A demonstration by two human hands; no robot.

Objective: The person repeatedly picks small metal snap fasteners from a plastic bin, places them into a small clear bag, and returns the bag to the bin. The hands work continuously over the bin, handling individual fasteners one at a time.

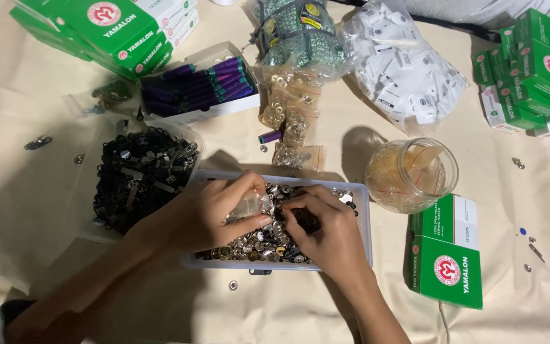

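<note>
You are working with both hands inside the clear plastic tray (363,216) of silver snap fasteners (256,245), which is lying directly beneath your palms with its long axis running side to side across the desk (27,210), from one wrist to the other. Your left hand (214,213) is curling around a small clear plastic bag (247,205), thumb and fingers pinching it mostly closed, and the bag is sitting right at the meeting point of your two hands, above the heap. Your right hand (326,232) is resting just beside it, fingers bent down and touching the fasteners; whether those fingertips are gripping one you cannot tell, since they are folding over the pile. The bag's mouth is facing your right hand, so that hand is the nearer one to the opening, while the fasteners are lying under both equally. Beyond your left hand a tub of dark zipper pulls (141,175) is sitting close, and past your right hand a glass jar (412,175) is standing near a green box (447,255).
</note>
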